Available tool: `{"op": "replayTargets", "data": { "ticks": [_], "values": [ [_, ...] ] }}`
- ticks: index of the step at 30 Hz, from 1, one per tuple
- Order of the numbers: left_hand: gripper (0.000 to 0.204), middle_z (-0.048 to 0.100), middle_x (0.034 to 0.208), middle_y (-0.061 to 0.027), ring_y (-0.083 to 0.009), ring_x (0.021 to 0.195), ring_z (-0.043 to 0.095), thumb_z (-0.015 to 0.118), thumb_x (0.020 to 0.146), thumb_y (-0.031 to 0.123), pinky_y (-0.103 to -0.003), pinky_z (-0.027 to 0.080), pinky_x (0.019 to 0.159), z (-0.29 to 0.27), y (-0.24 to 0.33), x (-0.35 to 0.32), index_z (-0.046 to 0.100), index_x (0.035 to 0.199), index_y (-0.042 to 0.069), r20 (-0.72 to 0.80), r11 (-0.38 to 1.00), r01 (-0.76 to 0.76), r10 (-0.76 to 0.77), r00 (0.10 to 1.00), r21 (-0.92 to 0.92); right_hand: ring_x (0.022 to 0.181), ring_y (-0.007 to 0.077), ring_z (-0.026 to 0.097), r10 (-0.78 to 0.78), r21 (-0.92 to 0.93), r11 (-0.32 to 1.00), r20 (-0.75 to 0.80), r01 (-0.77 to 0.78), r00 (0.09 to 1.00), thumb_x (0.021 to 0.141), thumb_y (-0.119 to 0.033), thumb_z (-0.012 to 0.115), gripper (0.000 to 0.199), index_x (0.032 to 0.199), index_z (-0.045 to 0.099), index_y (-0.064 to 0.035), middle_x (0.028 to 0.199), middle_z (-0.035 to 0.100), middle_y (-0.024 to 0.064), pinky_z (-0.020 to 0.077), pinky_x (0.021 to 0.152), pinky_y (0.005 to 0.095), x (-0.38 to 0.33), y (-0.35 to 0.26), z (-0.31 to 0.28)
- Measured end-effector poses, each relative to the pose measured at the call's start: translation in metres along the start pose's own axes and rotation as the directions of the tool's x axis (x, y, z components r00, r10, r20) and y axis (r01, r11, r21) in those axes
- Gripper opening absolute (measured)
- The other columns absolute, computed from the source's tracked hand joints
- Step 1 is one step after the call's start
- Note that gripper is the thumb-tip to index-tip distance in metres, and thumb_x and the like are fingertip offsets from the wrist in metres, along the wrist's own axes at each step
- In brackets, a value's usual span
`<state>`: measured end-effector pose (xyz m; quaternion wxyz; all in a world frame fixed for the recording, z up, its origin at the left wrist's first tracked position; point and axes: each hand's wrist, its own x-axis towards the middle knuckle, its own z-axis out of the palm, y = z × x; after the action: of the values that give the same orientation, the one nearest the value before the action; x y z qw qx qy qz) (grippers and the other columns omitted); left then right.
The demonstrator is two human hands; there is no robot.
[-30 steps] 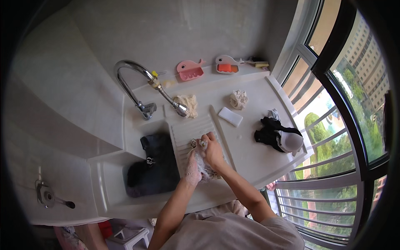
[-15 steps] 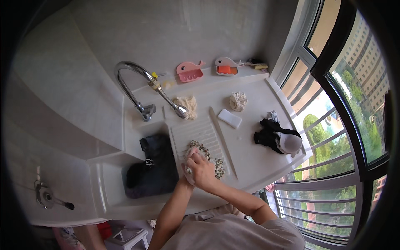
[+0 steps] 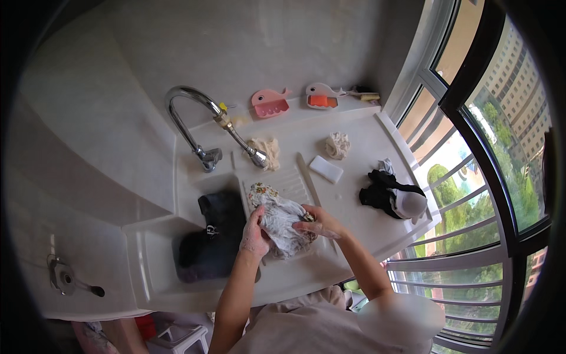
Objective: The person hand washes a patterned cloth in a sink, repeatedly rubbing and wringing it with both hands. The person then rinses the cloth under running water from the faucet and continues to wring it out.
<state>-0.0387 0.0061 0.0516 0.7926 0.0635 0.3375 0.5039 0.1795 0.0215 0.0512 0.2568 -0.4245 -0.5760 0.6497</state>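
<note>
A wet white garment with floral-print edges (image 3: 283, 224) lies spread over the ribbed washboard (image 3: 295, 180) beside the sink. My left hand (image 3: 255, 234) has foam on it and grips the garment's left side. At its right side my right hand (image 3: 321, 224) is closed on the cloth, thumb on top, with suds on the wrist. Some of my fingertips are hidden under the fabric. A white bar of soap (image 3: 326, 169) rests on the counter past the washboard.
Dark clothing (image 3: 218, 224) lies in the sink on the left, with a chrome faucet (image 3: 194, 97) curving above. A beige cloth (image 3: 266, 152), a cream bundle (image 3: 338, 145) and a black-and-white pile of clothes (image 3: 395, 192) sit on the counter. Two whale-shaped soap dishes, pink (image 3: 271, 104) and white (image 3: 322, 97), stand behind.
My hands were pressed together over the bunched garment. They have moved apart to either side, and the garment is now spread with its white side up.
</note>
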Motion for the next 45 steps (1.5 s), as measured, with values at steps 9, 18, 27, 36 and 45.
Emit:
{"op": "replayTargets", "data": {
  "ticks": [9,18,27,36,45],
  "values": [
    [0.054,0.057,0.122,-0.0115,-0.0301,0.117,0.053,0.054,0.075,0.006,-0.045,0.042,0.103,-0.044,-0.004,-0.007,0.05,0.129,0.007,0.225,0.995,-0.096,0.103,0.969,-0.041,0.079,0.0085,0.052,-0.183,0.552,0.659,-0.542,0.511,0.82,0.094,-0.01,0.06,0.011,0.104,0.056,-0.0047,0.089,0.058,-0.0004,0.0439,0.071,0.0238,0.012,-0.004,0.0],
    [0.074,0.051,0.137,-0.0102,-0.0209,0.118,0.054,0.076,0.077,0.015,-0.035,0.045,0.096,0.018,0.035,-0.021,0.041,0.142,0.009,0.491,0.431,-0.464,0.053,0.869,0.774,0.08,0.0128,0.058,-0.659,-0.399,0.72,-0.138,0.568,0.739,0.082,-0.007,0.071,0.021,0.099,0.065,0.0018,0.086,0.066,0.0096,0.049,0.072,0.0303,0.011,-0.065,0.055],
    [0.036,0.062,0.112,-0.0113,-0.0263,0.108,0.059,0.076,0.076,0.019,-0.038,0.046,0.094,-0.057,0.032,-0.019,0.063,0.104,0.003,0.407,0.201,-0.495,0.36,0.84,0.845,0.07,0.0057,0.046,-0.186,0.105,0.95,-0.563,0.293,0.806,0.093,-0.023,0.067,0.021,0.092,0.063,-0.0016,0.075,0.055,-0.0053,0.0398,0.063,0.0233,0.004,-0.042,0.022],
    [0.036,0.056,0.129,-0.0064,-0.0239,0.107,0.058,0.051,0.098,0.04,-0.039,0.051,0.087,-0.101,-0.012,0.033,0.052,0.129,0.021,0.392,0.908,0.057,0.122,0.912,-0.415,0.105,0.0335,0.052,-0.666,-0.731,0.543,-0.075,0.414,0.742,0.074,-0.026,0.072,0.029,0.094,0.059,-0.0082,0.131,0.048,0.0128,0.0464,0.089,0.0428,0.012,-0.026,0.158],
    [0.036,0.061,0.114,-0.005,-0.022,0.109,0.058,0.034,0.102,0.037,-0.039,0.047,0.094,0.013,-0.025,-0.013,0.057,0.115,0.014,-0.083,0.993,-0.033,0.024,0.996,-0.112,0.072,0.039,0.063,-0.467,-0.497,0.855,-0.608,0.15,0.642,0.087,-0.019,0.065,0.022,0.103,0.055,-0.0073,0.089,0.065,0.0162,0.0486,0.06,0.0482,0.054,-0.029,0.094]
  ]
}}
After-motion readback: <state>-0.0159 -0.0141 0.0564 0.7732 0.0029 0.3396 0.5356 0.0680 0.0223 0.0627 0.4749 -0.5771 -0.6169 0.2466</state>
